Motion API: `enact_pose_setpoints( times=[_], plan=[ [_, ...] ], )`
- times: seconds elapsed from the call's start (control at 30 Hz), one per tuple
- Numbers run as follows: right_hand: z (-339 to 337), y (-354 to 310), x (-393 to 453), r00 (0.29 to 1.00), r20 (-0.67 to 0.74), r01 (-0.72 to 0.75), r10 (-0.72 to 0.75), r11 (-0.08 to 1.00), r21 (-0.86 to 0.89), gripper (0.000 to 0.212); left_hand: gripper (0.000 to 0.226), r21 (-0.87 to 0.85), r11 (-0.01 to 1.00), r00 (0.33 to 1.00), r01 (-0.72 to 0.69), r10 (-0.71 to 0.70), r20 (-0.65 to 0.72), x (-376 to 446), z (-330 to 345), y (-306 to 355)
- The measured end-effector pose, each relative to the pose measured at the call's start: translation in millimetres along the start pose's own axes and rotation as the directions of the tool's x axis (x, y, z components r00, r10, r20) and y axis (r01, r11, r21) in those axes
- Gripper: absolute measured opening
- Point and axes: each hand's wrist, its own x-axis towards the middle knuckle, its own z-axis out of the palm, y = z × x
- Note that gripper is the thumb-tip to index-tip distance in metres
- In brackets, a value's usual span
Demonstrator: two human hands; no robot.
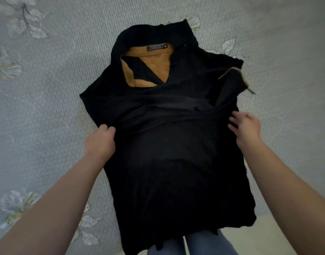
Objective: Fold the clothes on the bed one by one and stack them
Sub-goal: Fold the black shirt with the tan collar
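While a black garment [172, 144] lies spread lengthwise on the bed [47, 107], its collar end points away from the person and its lower hem hangs over the near edge of the bed, in front of the person's blue trousers [209, 243]. At the neck opening a tan lining [158, 69] shows, and a small black label [156, 47] with pale lettering sits at the back of the collar. Both sleeves appear folded inward across the chest, forming dark crossing bands over the middle of the garment; near its right shoulder a cuff or hem with a pale tan edge [229, 70] turns up. The left hand [101, 140] grips the left side edge of the garment about halfway along its length, fingers curled round the cloth with the thumb on top. The right hand [244, 126] is at the opposite side edge, at much the same height; its fingers [233, 119] bend down onto the black cloth and seem to pinch a fold, though how firmly cannot be told. Both bare forearms reach in from the lower corners of the view. The bed is covered with a grey-blue textured spread bearing pale embroidered flowers and leaves, one cluster [16, 21] at the far left and another [229, 45] just beside the garment's right shoulder. At the lower right a strip of pale floor [279, 234] shows beyond the bed's edge.
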Motion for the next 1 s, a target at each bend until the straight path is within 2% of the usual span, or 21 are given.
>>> enact_pose_setpoints(
  times=[0.07,0.1,0.17,0.2,0.27,0.33,0.43,0.5,0.53,0.57,0.6,0.63,0.67,0.7,0.73,0.77,0.8,0.83,0.9,1.0],
  plan=[
    [-8.1,7.0,-5.2,0.997,-0.043,0.065,-0.07,0.992,-0.108,0.009,0.014,-0.021,1.0,0.998,0.013,-0.015,-0.053,2.1,-3.3,1.7],
    [-9.1,5.6,-7.7,0.991,-0.044,0.121,-0.13,0.98,-0.161,0.009,0.014,-0.054,0.999,0.991,-0.001,-0.006,-0.136,5.5,-6.6,3.4],
    [-4.5,-4.0,-8.8,0.955,-0.006,0.282,-0.297,0.912,-0.299,0.044,0.015,-0.08,0.992,0.947,-0.101,0.072,-0.312,13.1,-17.3,10.7],
    [0.8,-11.2,-8.0,0.914,0.031,0.385,-0.405,0.838,-0.385,0.057,0.018,-0.064,0.99,0.92,-0.128,0.094,-0.38,17.0,-22.9,15.5],
    [14.5,-28.2,3.2,0.805,0.17,0.555,-0.569,0.619,-0.556,0.065,0.027,-0.068,0.989,0.9,-0.128,0.087,-0.427,32.5,-28.5,24.9],
    [26.7,-46.7,22.0,0.761,0.303,0.6,-0.574,0.444,-0.665,0.062,0.031,-0.098,0.992,0.93,-0.085,0.044,-0.365,48.6,-37.0,36.4],
    [31.8,-67.9,50.3,0.798,0.409,0.56,-0.443,0.294,-0.775,0.054,0.034,-0.058,0.998,0.96,0.0,-0.017,-0.278,65.8,-35.6,38.0],
    [24.7,-75.3,56.4,0.799,0.454,0.531,-0.395,0.105,-0.841,0.051,0.024,-0.004,1.0,0.952,-0.016,0.014,-0.305,70.8,-30.1,31.1],
    [20.6,-79.5,57.7,0.763,0.485,0.551,-0.428,0.039,-0.834,0.056,0.021,0.0,0.999,0.936,-0.044,0.041,-0.35,71.9,-28.1,27.5],
    [17.5,-84.0,57.4,0.729,0.504,0.582,-0.462,0.03,-0.813,0.058,0.022,-0.018,0.998,0.919,-0.054,0.043,-0.392,72.3,-26.8,23.6],
    [15.0,-89.0,55.3,0.7,0.515,0.625,-0.494,0.076,-0.777,0.055,0.026,-0.064,0.997,0.911,-0.037,0.008,-0.413,71.8,-27.3,20.9],
    [12.9,-94.3,50.6,0.711,0.495,0.658,-0.499,0.225,-0.719,0.044,0.03,-0.137,0.99,0.903,-0.019,-0.042,-0.428,70.5,-28.8,19.3],
    [11.5,-99.8,45.5,0.759,0.475,0.647,-0.445,0.442,-0.621,0.033,0.035,-0.237,0.971,0.896,-0.012,-0.095,-0.434,68.5,-30.4,18.8],
    [9.9,-104.3,41.5,0.806,0.476,0.577,-0.352,0.646,-0.499,0.03,0.038,-0.349,0.937,0.89,-0.011,-0.15,-0.43,64.7,-32.5,19.9],
    [7.0,-106.4,38.6,0.83,0.491,0.491,-0.265,0.764,-0.418,0.03,0.038,-0.449,0.893,0.889,-0.006,-0.2,-0.411,58.5,-35.4,21.9],
    [3.5,-107.4,35.3,0.836,0.518,0.429,-0.181,0.804,-0.411,0.031,0.04,-0.515,0.857,0.887,-0.003,-0.235,-0.397,52.3,-35.9,22.6],
    [-0.4,-107.0,33.1,0.827,0.555,0.392,-0.09,0.8,-0.455,0.031,0.044,-0.545,0.838,0.884,-0.006,-0.251,-0.396,46.9,-36.5,23.0],
    [-4.1,-107.0,32.4,0.81,0.586,0.361,0.006,0.782,-0.507,0.028,0.047,-0.557,0.83,0.884,-0.014,-0.25,-0.394,41.6,-36.3,21.8],
    [-8.0,-108.6,31.7,0.787,0.6,0.334,0.147,0.716,-0.613,0.023,0.038,-0.554,0.832,0.889,0.004,-0.256,-0.379,36.9,-36.3,16.0],
    [-5.5,-114.1,37.0,0.817,0.552,0.327,0.165,0.656,-0.68,0.017,0.024,-0.463,0.885,0.888,0.053,-0.255,-0.384,42.1,-44.4,9.9]
  ],
)
